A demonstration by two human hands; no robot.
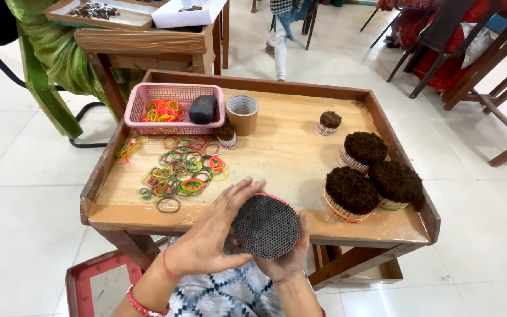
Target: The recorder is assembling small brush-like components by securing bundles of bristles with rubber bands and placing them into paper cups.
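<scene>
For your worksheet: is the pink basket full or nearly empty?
Nearly empty: the pink basket holds only some rubber bands and a dark block; bare mesh shows.

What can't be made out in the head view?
- Round bundle: sides and back hidden by left hand and right hand.
- Pink basket: dark block covers some contents.
- Trays on rear table: contents too small, cut by top edge.

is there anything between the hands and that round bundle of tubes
Nothing visible. Both hands already touch the round bundle of tubes: the left hand wraps its left side with fingers over the top edge, and the right hand cups it from below.
</scene>
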